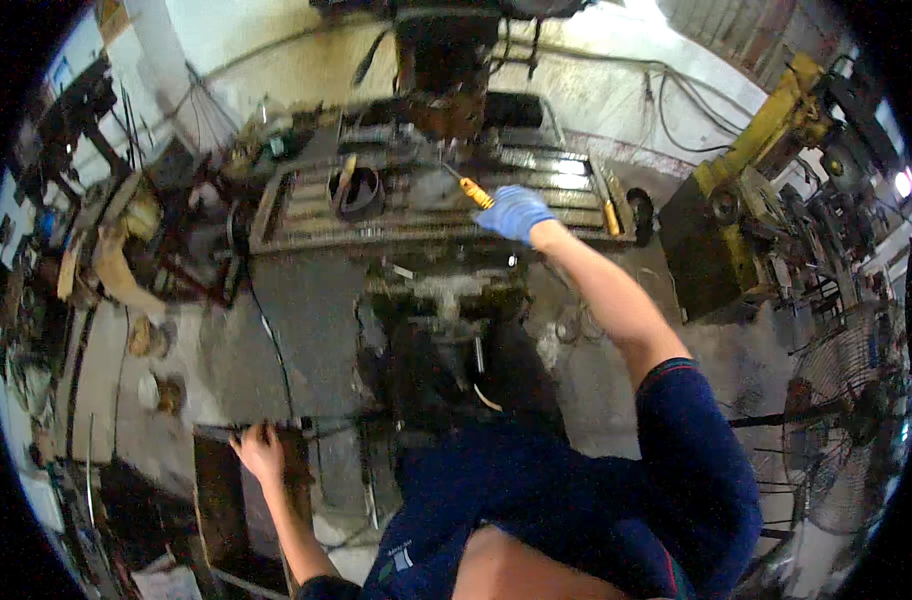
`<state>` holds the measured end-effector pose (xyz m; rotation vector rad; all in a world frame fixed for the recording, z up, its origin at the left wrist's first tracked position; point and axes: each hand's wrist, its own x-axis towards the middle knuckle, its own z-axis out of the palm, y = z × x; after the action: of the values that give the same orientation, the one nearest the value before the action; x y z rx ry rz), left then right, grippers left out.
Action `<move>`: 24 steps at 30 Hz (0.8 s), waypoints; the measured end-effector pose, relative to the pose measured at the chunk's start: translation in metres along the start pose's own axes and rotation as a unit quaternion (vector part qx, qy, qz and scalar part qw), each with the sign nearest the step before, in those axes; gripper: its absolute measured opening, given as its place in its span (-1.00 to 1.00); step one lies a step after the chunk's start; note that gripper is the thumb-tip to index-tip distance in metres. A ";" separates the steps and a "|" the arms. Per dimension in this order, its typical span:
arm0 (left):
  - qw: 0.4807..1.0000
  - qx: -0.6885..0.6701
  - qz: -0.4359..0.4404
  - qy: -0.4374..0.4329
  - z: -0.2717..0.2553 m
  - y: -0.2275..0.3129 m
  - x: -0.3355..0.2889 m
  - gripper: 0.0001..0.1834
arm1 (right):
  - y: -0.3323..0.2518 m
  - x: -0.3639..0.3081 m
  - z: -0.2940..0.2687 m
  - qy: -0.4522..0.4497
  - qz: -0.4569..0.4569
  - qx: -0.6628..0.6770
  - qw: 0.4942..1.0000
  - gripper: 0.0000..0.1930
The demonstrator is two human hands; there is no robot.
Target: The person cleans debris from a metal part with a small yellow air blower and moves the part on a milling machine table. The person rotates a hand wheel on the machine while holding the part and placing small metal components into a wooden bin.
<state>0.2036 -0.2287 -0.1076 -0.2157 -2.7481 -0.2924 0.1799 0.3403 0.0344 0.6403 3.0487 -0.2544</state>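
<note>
My right hand, in a blue work glove, is closed around the yellow-and-black handle of a screwdriver. Its thin shaft points up and left over the slotted metal machine table, toward the dark machine head above. A round dark pot stands on the left half of that table, with a light-handled brush leaning in it. Down at the lower left, my bare left hand rests at the far edge of a brown box. Its fingers look spread; their tips are partly hidden.
A yellow-handled tool lies along the table's right end. A yellow-and-black machine stands on the right, with a large fan nearer me. A black cable runs down the left side. Small containers sit at left.
</note>
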 end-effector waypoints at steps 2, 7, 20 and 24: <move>0.999 0.027 0.022 -0.028 0.002 -0.005 0.000 -0.82 | 0.009 -0.036 0.009 -0.126 -0.052 0.032 0.990 -0.45; 0.997 0.043 0.033 -0.047 0.000 -0.008 -0.003 -0.77 | 0.050 -0.184 0.049 -0.389 -0.229 0.122 0.884 -0.63; 0.996 0.040 0.024 -0.072 0.000 -0.015 0.000 -0.73 | 0.072 -0.188 0.060 -0.429 -0.085 0.023 0.899 -0.60; 0.997 0.026 0.038 -0.055 0.003 -0.015 0.000 -0.74 | 0.053 -0.194 0.031 -0.610 -0.002 0.112 0.784 -0.57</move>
<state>0.2000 -0.2428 -0.1130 -0.3308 -2.8434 -0.1928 0.3781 0.3060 0.0047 0.2570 1.7579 -0.6978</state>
